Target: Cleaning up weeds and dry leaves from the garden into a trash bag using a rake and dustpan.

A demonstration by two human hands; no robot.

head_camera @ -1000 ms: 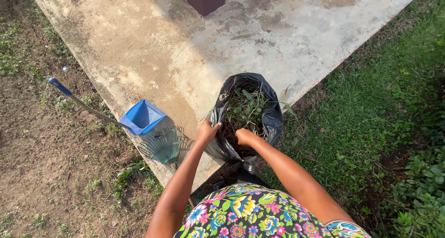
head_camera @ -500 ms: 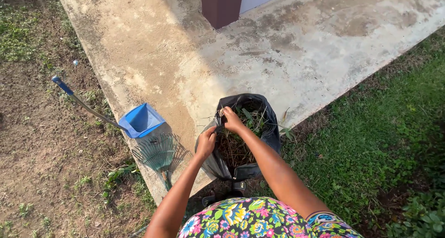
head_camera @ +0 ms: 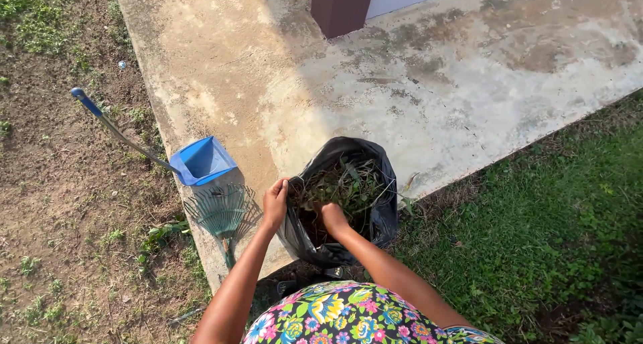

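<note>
A black plastic bag (head_camera: 384, 210) stands open at the edge of a concrete slab, filled with cut grass and weeds (head_camera: 348, 183). My left hand (head_camera: 274, 203) grips the bag's left rim. Inside the bag's mouth, my right hand (head_camera: 331, 218) presses down on the plant cuttings; its fingers are partly buried among them.
A blue dustpan (head_camera: 201, 160) with a long handle lies left of the bag, a green fan rake (head_camera: 223, 213) just below it. The concrete slab (head_camera: 429, 83) spreads ahead, with a dark brown post (head_camera: 340, 6) at its far side. Bare soil lies left, grass right.
My right hand has moved from the bag's rim down into the cuttings. My left hand keeps hold of the left rim. The view has shifted slightly.
</note>
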